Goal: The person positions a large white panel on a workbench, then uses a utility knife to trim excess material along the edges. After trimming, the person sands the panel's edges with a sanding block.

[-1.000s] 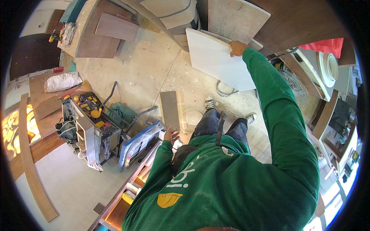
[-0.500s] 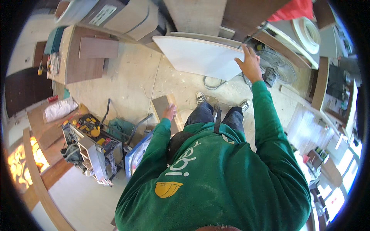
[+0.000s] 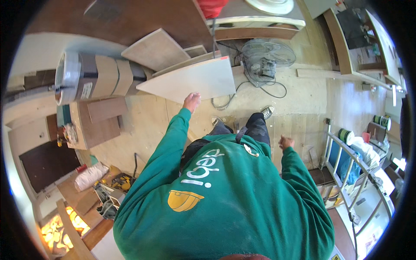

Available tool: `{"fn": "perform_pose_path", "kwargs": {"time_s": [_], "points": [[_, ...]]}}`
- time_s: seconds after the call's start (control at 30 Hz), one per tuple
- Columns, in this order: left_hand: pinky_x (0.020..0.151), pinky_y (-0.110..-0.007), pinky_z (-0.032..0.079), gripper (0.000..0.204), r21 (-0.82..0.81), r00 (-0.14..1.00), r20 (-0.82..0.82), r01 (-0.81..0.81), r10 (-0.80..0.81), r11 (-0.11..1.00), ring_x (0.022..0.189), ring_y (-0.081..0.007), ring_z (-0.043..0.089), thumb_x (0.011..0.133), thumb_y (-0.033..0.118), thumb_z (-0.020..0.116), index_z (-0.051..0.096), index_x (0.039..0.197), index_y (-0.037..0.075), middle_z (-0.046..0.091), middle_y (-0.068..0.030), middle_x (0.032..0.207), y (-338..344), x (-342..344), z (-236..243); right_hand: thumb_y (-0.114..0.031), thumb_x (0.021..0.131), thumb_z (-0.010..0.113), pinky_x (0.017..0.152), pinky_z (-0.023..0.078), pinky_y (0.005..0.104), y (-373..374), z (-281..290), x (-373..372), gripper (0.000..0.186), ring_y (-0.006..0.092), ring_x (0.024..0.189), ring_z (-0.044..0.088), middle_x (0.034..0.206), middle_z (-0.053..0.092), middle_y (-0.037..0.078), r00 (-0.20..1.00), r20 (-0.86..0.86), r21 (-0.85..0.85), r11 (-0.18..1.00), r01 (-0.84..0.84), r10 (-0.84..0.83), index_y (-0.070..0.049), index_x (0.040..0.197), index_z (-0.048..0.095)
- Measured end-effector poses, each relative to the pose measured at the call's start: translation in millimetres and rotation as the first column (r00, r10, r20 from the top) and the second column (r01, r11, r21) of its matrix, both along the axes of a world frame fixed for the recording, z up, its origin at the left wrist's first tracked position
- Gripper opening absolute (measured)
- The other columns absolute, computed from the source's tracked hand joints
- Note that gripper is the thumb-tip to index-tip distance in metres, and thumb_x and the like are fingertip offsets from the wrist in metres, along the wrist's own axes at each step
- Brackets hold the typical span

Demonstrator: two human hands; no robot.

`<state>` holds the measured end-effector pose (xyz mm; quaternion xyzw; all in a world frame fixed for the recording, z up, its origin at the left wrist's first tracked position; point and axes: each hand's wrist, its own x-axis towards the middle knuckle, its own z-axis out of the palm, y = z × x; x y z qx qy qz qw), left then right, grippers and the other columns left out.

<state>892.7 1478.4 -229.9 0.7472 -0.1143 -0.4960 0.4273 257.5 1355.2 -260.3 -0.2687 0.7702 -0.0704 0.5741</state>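
My left hand point(image 3: 192, 102) hovers in front of the lower edge of a white board point(image 3: 197, 80), its fingers loosely bent and holding nothing. Whether it touches the board I cannot tell. The board leans at a slant against other wood panels point(image 3: 154, 49). Down by my right side, my right hand point(image 3: 286, 142) hangs away from everything, empty, with half-curled fingers and the thumb apart. Just right of the board, a fan with a wire guard point(image 3: 264, 63) lies on the floor, its cable point(image 3: 277, 96) looped near my shoe point(image 3: 268, 112).
A metal frame on a cart point(image 3: 342, 151) stands to my right. Long cardboard boxes point(image 3: 106, 76) lie at the far left, above a wooden cabinet point(image 3: 97, 123). A tool box point(image 3: 121, 182) and a white sack point(image 3: 91, 176) are at lower left. A plank point(image 3: 318, 73) lies on the floor.
My right hand has let go of the white board's top corner and dropped to my side. My left hand has moved up toward the board. The view has turned right.
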Motion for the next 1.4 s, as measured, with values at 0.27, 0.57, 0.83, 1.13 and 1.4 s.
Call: {"fn": "perform_pose_path", "kwargs": {"time_s": [0.27,0.57,0.83,1.13,1.4], "points": [[0.101,-0.043,0.059,0.049,0.252,0.653,0.014,0.731,-0.758,0.634,0.116,-0.0255,0.073,0.107,0.044,0.072,0.069,0.139,0.007,0.077,-0.0134,0.127,-89,-160,35,-0.032,0.108,0.071,0.055,0.055,0.0388,-7,-41,-78,0.028,0.0212,0.064,0.071,0.078,0.070,0.005,0.918,0.106,-0.006,0.923,0.386,-0.383,-0.004,0.104,0.074],[0.109,-0.045,0.056,0.057,0.106,0.131,0.454,0.974,-0.881,0.200,0.125,-0.0371,0.073,0.108,0.049,0.066,0.066,0.146,0.007,0.074,-0.0213,0.138,-342,-310,139,-0.039,0.111,0.068,0.046,0.051,0.0372,-143,-1,-170,0.039,0.0232,0.052,0.065,0.067,0.063,0.006,0.826,0.238,-0.279,0.778,0.563,-0.512,-0.003,0.095,0.068],[0.101,-0.043,0.057,0.044,-0.052,0.132,0.383,0.991,-0.914,0.122,0.116,-0.0308,0.075,0.112,0.043,0.063,0.073,0.138,0.009,0.078,-0.0169,0.128,-481,-421,202,-0.022,0.111,0.058,0.055,0.059,0.0420,-89,-8,-240,0.022,0.0237,0.069,0.072,0.086,0.074,0.010,0.622,0.185,-0.148,0.604,0.783,-0.761,-0.006,0.100,0.069],[0.100,-0.052,0.057,0.046,-0.066,-0.007,0.377,0.997,-0.926,-0.034,0.110,-0.0397,0.073,0.109,0.029,0.065,0.061,0.154,0.020,0.076,-0.0175,0.115,-601,-499,167,-0.021,0.102,0.065,0.068,0.062,0.0466,-100,10,-235,0.022,0.0300,0.085,0.080,0.104,0.083,0.014,0.958,0.060,0.161,0.950,0.267,-0.279,-0.006,0.109,0.079],[0.106,-0.047,0.055,0.053,-0.127,0.016,0.546,0.990,-0.838,-0.064,0.118,-0.0397,0.068,0.100,0.024,0.074,0.062,0.151,0.012,0.068,-0.0189,0.128,-761,-500,142,-0.030,0.100,0.068,0.080,0.064,0.0483,-402,15,-351,0.029,0.0276,0.090,0.080,0.099,0.083,0.013,0.990,-0.138,-0.049,0.998,-0.046,0.039,-0.006,0.108,0.082]]}}
